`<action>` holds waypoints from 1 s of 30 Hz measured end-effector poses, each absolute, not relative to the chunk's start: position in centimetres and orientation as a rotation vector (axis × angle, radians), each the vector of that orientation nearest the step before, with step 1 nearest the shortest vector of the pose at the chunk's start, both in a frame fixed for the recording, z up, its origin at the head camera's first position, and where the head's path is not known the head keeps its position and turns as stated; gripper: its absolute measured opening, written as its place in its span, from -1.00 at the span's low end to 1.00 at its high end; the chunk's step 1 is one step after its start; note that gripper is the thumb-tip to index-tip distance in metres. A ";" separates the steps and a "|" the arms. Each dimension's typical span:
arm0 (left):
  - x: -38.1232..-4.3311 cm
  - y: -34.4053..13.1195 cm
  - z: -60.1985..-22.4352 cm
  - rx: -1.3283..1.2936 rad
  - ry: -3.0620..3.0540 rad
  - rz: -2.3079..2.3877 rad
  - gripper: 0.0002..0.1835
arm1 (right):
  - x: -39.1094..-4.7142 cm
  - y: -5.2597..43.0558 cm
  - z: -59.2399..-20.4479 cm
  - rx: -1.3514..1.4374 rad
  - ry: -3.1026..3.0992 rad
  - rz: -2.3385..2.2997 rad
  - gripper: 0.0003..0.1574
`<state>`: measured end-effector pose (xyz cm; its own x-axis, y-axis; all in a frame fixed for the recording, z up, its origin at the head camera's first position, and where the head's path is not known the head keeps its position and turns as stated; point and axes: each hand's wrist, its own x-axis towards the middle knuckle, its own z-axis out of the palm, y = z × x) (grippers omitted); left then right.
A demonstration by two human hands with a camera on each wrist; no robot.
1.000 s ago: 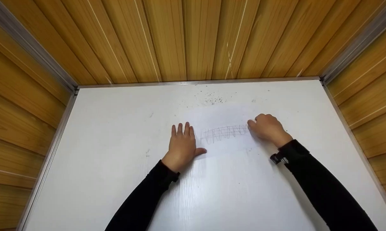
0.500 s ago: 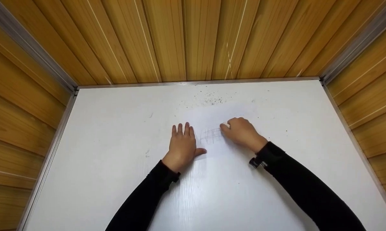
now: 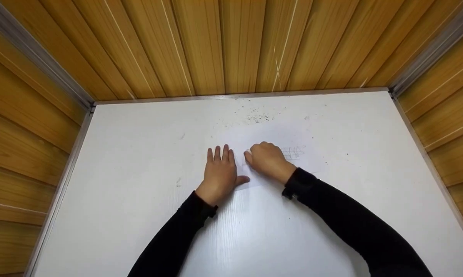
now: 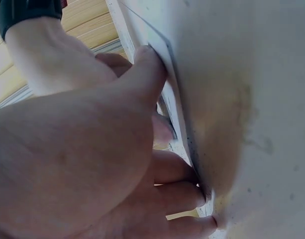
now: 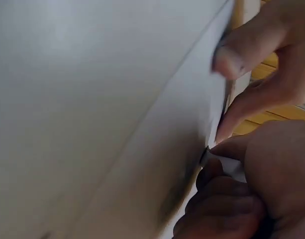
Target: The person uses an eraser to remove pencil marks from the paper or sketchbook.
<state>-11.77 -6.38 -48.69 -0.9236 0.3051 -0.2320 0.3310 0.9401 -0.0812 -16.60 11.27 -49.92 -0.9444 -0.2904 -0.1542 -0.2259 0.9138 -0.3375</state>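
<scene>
A white sheet of paper [image 3: 270, 132] with pencil lines [image 3: 293, 152] lies on the white table. My left hand [image 3: 220, 173] rests flat along the paper's left edge, fingers straight and thumb out to the side. Close to its right, my right hand [image 3: 268, 159] pinches a small white eraser [image 5: 233, 168] between thumb and curled fingers. In the right wrist view the eraser's dark-smudged tip meets the paper. The left part of the pencil lines is hidden beneath the right hand.
Dark crumbs [image 3: 257, 117] are scattered on the table [image 3: 147, 154] just beyond the paper. Faint smudges mark the tabletop left of the left hand. Wood-patterned panels [image 3: 208, 46] close off the back and both sides, with metal strips along the table's edges.
My right hand has slid left across the pencil lines, from the paper's right side to near the left hand, uncovering the lines at the right. The left hand has stayed in place.
</scene>
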 end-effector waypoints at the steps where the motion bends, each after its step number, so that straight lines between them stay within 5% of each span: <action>1: -11.8 -6.3 -48.6 0.478 2.877 -0.182 0.24 | -16.6 12.1 -49.9 -0.377 2.880 -0.485 -0.39; 15: -11.8 -6.4 -48.4 0.477 2.866 -0.192 0.24 | -16.4 27.9 -49.4 0.012 2.851 -0.513 -0.25; 23: -11.6 -6.3 -48.7 0.492 2.849 -0.211 0.24 | -15.7 26.6 -49.4 0.037 2.830 -0.610 -0.27; 30: -11.6 -6.2 -48.7 0.489 2.861 -0.209 0.24 | -15.8 20.1 -48.3 -0.085 2.763 -0.654 -0.36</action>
<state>-11.64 -6.21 -48.69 -0.9177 0.3093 -0.2493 0.3422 0.9342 -0.1006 -15.84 20.05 -48.28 -0.9532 -0.1252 -0.2753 0.0115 0.8946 -0.4466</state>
